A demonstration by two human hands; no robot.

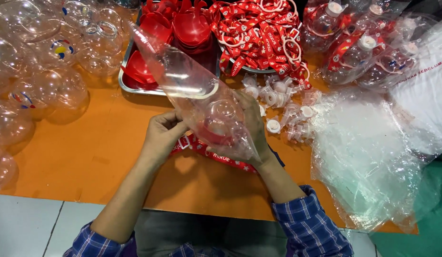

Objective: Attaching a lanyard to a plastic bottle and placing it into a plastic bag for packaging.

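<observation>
My left hand (164, 129) pinches the edge of a clear plastic bag (183, 81) that stands slanted over the orange table (87, 157). Inside the bag sits a clear round bottle with a red base (220, 124). My right hand (252, 124) grips the bag and the bottle from the right side. A red printed strap (216, 156) trails out from under the bag across the table between my wrists.
Clear round bottles (45, 62) crowd the left. A metal tray (130, 86) of red bases stands behind, a bowl of red straps (259, 28) beside it. White caps (283, 104) lie to the right, near stacked plastic bags (368, 157) and bagged bottles (368, 43).
</observation>
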